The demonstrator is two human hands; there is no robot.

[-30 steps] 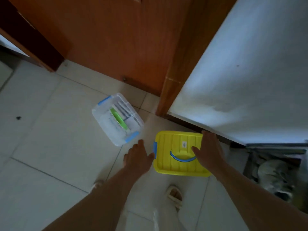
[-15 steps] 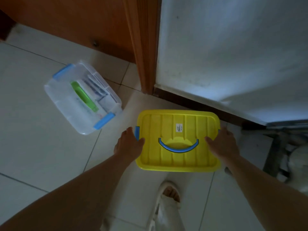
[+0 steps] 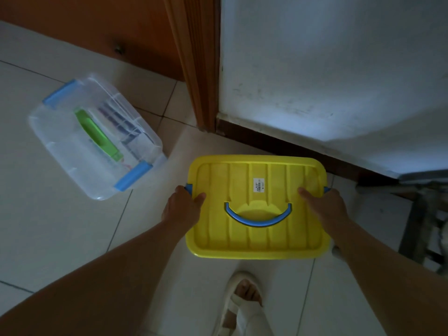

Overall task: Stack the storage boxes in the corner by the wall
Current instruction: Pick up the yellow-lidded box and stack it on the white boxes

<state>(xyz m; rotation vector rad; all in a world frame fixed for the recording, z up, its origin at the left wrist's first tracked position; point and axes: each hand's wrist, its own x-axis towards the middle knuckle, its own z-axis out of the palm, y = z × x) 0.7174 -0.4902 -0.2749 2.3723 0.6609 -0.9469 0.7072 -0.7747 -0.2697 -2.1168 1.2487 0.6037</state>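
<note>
**Yellow box gripped at both ends near the wall**

The person bends over a yellow rectangular plastic storage box (image 3: 257,207) with a ribbed lid, a curved blue carry handle (image 3: 258,218) lying flat in its recess, and a small white barcode sticker (image 3: 258,185) near the middle. The left hand (image 3: 183,210) is wrapped around the box's left end, thumb on the lid, fingers curled over a blue side latch. The right hand (image 3: 324,206) clasps the right end the same way, thumb resting on the lid. The lid is shut, so I cannot tell what is inside, nor whether the box rests on the pale tiled floor (image 3: 48,226) or is lifted off it. It sits just beside the dark skirting at the foot of the white wall (image 3: 327,69), near the brown wooden door frame (image 3: 196,64).

To its left, apart from it, a clear plastic storage box (image 3: 97,139) with blue end clips and a green handle stands on the floor at an angle; through its lid show dark, flat packets, too blurred to identify. A foot in a white sandal (image 3: 242,301) stands below the yellow box.
</note>
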